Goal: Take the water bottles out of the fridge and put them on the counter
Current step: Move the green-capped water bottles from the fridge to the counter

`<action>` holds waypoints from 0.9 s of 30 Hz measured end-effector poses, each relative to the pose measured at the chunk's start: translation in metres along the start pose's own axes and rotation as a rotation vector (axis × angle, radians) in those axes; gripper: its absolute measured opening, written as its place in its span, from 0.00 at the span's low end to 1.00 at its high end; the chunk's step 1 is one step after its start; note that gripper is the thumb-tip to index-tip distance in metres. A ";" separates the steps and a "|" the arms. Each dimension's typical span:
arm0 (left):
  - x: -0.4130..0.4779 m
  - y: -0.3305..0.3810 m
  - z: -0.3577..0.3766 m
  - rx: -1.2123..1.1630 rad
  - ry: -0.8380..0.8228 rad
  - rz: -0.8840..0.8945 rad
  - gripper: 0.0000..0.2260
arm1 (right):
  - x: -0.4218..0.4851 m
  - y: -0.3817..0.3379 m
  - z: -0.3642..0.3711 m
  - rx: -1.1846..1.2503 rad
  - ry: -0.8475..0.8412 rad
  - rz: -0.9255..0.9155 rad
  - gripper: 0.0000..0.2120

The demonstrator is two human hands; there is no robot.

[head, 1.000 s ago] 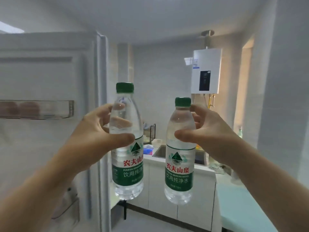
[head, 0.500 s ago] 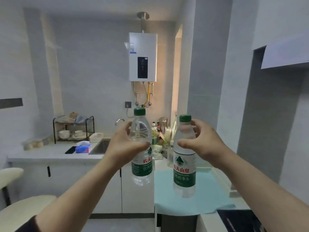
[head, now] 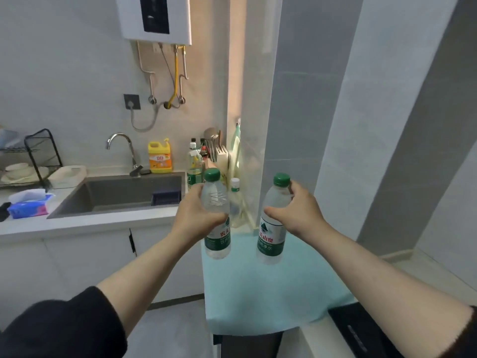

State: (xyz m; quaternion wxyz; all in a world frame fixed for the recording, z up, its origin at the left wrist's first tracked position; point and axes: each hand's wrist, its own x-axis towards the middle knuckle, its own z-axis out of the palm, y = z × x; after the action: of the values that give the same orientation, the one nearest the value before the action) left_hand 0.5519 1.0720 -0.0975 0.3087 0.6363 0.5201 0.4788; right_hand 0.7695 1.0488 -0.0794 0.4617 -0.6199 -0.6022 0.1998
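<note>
My left hand (head: 197,217) grips a clear water bottle (head: 216,228) with a green cap and green label around its upper body. My right hand (head: 299,211) grips a second, matching water bottle (head: 271,239) the same way. Both bottles are upright and held side by side over the far part of the counter's pale turquoise mat (head: 271,293); whether their bases touch it I cannot tell. The fridge is out of view.
A grey sink (head: 121,195) with a tap sits to the left, with a yellow detergent jug (head: 159,157), dish rack (head: 28,161) and tissue pack (head: 28,205). Condiment bottles (head: 195,164) and a small clear bottle (head: 235,200) stand behind. A black hob (head: 366,332) lies near right.
The view swung from the open fridge door to the kitchen corner and tilted down. Both hands carried the bottles along and lowered them toward the turquoise mat.
</note>
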 end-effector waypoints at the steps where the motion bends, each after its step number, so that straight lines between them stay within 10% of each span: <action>1: 0.016 -0.015 0.010 -0.002 -0.009 -0.013 0.25 | 0.016 0.015 0.013 -0.011 -0.003 0.013 0.23; 27: 0.193 -0.281 0.152 0.172 0.004 -0.231 0.32 | 0.213 0.252 0.227 -0.077 -0.176 0.009 0.30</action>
State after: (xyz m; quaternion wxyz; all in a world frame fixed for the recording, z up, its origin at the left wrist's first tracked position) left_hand 0.5906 1.3485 -0.3452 0.3052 0.5954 0.6295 0.3950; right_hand 0.7700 1.3603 -0.3308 0.3818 -0.6197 -0.6452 0.2322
